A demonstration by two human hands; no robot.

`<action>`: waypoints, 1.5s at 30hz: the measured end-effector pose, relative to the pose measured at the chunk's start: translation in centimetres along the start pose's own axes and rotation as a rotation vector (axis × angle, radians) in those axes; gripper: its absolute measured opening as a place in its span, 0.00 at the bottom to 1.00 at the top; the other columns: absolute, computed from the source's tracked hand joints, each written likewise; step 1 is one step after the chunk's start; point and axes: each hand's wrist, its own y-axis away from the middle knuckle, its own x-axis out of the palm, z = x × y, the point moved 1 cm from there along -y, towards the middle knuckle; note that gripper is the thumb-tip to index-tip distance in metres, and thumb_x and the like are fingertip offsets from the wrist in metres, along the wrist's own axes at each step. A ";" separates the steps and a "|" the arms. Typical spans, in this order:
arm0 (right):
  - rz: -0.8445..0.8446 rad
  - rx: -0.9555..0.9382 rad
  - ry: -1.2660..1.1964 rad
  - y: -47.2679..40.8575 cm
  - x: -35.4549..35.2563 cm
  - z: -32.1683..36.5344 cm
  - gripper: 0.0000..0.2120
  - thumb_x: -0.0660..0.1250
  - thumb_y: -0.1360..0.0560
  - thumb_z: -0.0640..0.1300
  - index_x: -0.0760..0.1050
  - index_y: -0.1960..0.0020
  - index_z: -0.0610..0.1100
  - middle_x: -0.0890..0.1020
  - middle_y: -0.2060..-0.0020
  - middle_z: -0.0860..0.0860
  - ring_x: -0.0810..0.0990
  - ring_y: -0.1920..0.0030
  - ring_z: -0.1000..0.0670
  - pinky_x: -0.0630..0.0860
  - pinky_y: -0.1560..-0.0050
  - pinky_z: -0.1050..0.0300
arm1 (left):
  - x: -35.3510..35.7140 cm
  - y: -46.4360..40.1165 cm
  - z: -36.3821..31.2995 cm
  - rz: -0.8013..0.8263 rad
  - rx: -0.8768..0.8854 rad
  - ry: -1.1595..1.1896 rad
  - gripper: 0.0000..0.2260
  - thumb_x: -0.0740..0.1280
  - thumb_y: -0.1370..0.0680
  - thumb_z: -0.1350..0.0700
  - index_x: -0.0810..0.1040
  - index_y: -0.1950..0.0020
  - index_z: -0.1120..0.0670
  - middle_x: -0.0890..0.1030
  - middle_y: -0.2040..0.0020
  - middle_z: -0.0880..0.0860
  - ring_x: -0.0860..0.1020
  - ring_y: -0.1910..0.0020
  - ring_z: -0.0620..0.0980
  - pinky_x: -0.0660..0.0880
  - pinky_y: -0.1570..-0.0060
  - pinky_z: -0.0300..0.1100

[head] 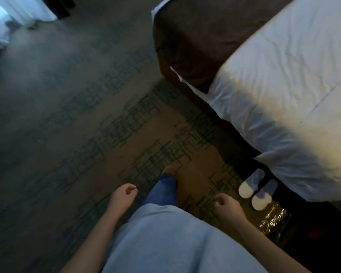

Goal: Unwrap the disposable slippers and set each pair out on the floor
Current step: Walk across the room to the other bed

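Observation:
One pair of white disposable slippers (257,189) lies side by side on the patterned carpet at the foot of the bed's side, toes toward the bed. My right hand (225,204) hovers just left of the pair, fingers curled in with nothing in them. My left hand (123,194) hangs at the other side of my body, fingers also curled and holding nothing. Neither hand touches the slippers. No wrapper shows in either hand.
A bed (283,91) with white duvet and a brown runner fills the upper right. A glossy dark piece of furniture (274,221) stands beside the slippers. My leg in jeans (163,190) steps forward. Curtains (18,10) hang at top left.

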 end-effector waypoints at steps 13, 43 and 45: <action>0.061 -0.079 0.250 -9.4 2.7 15.2 0.14 0.61 0.24 0.43 0.73 0.39 0.45 0.79 0.52 0.50 0.79 0.59 0.53 0.75 0.62 0.61 | -6.9 -6.6 5.9 0.064 -0.218 0.229 0.14 0.64 0.27 0.63 0.75 0.67 0.46 0.80 0.64 0.51 0.78 0.57 0.52 0.74 0.52 0.44; 0.128 -0.223 0.101 -42.4 -10.1 74.8 0.10 0.59 0.23 0.43 0.74 0.44 0.46 0.78 0.53 0.48 0.79 0.51 0.45 0.77 0.50 0.48 | -37.3 -50.0 -18.0 -0.095 -0.235 0.538 0.07 0.59 0.22 0.66 0.76 0.51 0.59 0.79 0.64 0.54 0.78 0.63 0.50 0.74 0.63 0.34; 0.154 -0.212 0.087 -44.8 -10.5 78.5 0.10 0.60 0.23 0.43 0.75 0.43 0.46 0.79 0.55 0.49 0.80 0.54 0.47 0.76 0.55 0.51 | -39.2 -53.5 -19.0 -0.060 -0.224 0.513 0.07 0.61 0.23 0.65 0.77 0.49 0.61 0.81 0.61 0.56 0.78 0.62 0.50 0.73 0.61 0.36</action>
